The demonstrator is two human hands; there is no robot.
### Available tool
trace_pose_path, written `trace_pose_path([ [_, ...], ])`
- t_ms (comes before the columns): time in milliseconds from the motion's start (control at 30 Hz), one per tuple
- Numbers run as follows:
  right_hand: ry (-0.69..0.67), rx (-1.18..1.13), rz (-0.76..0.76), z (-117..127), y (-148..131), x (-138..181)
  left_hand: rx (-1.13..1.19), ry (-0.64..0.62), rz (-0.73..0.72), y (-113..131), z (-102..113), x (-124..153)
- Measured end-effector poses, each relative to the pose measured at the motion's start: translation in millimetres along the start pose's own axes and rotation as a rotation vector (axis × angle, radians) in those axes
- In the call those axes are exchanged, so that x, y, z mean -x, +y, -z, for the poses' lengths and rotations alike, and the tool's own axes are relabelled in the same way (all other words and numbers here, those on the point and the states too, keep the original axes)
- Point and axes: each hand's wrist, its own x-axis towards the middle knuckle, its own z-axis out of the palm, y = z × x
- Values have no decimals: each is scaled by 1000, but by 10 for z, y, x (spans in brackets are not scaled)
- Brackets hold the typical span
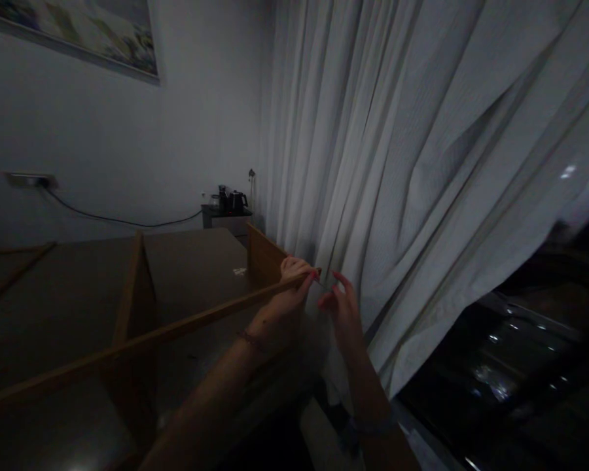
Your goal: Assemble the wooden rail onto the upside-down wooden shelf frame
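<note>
My left hand (294, 281) is closed around the corner end of a long wooden board (216, 313), part of a shelf-like frame. A thin, pale sliver (320, 282) sticks out by its fingertips; too dim and small to name. Just to the right is my right hand (342, 306), fingers curved and apart, with nothing visible between them. An upright side panel (265, 252) of the frame meets the corner behind my left hand. A wooden divider (135, 294) stands farther left, on the same frame.
White curtains (373, 163) hang close by my right hand. Dark glass (510, 347) shows at the lower right. A small cabinet (226, 219) with a black kettle (237, 201) stands by the far wall. A black cable (122, 221) runs from a wall socket (27, 179).
</note>
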Motion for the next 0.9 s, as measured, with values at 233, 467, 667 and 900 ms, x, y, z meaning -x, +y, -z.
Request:
trace_pose_path([
  [233,-29,681,581,124,-68,48,-1,22,-9,-4,-8,6],
  [467,-1,54,-35,-7,-89,22,-8,3,-28,-12,-4,17],
  [667,-7,69,-54,-8,-32,52,-13,-6,-36,1,17,11],
  [900,-264,869,801,331,-35,-46,-2,15,-48,-17,7,24],
])
